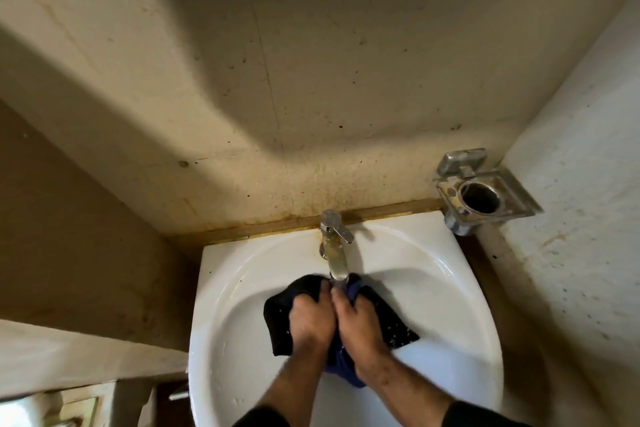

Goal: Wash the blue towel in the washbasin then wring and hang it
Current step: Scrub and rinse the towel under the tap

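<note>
The blue towel point(280, 315), dark and wet, lies bunched in the white washbasin point(450, 288) right under the spout of the chrome tap point(334, 246). My left hand point(310, 319) grips the towel's left part with curled fingers. Close beside it, my right hand point(358, 321) grips the right part. The two hands touch at the middle, knuckles toward the tap. Towel ends stick out to the left, to the right and below my wrists. Whether water runs from the spout is hard to tell.
A metal holder point(485, 191) with a round hole is fixed in the wall corner at the right, above the basin. Stained walls close in behind and on both sides. A ledge point(86, 357) runs at the lower left.
</note>
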